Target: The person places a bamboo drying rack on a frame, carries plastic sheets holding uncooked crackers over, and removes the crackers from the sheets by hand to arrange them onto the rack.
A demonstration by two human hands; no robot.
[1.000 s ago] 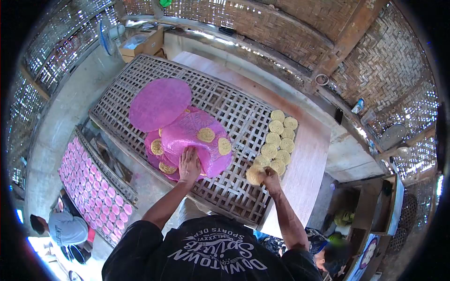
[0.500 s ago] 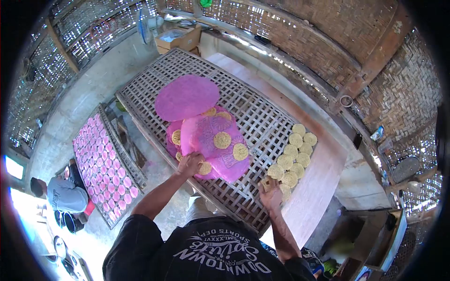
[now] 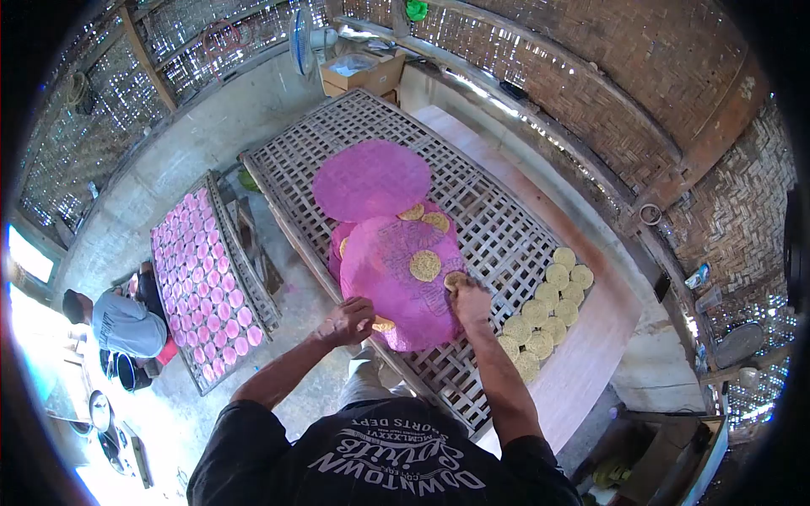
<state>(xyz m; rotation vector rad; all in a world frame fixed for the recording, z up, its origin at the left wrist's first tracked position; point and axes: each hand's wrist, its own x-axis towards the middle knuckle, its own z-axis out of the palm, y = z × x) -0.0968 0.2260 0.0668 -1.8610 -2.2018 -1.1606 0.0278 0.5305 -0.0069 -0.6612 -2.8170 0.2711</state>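
A pink sheet (image 3: 396, 291) bearing several yellow round discs lies on the woven bamboo rack (image 3: 498, 211). My left hand (image 3: 348, 322) is closed at the sheet's lower left edge, beside a yellow disc (image 3: 383, 324); what its fingers pinch is too small to tell. My right hand (image 3: 471, 302) is closed on a yellow disc (image 3: 455, 280) at the sheet's right edge. Another yellow disc (image 3: 424, 266) lies near the sheet's middle. Above it rests a round pink sheet (image 3: 371, 180). Rows of yellow discs (image 3: 546, 294) cover the rack's right end.
A second rack of pink discs (image 3: 201, 291) stands to the left, with a seated person (image 3: 126, 323) beside it. A cardboard box (image 3: 363, 74) and a fan (image 3: 299, 40) are at the back. A pale board (image 3: 582, 363) extends on the right.
My right hand has moved left from the rows of discs to the pink sheet. My left hand has shifted to the sheet's lower left edge. The view has turned.
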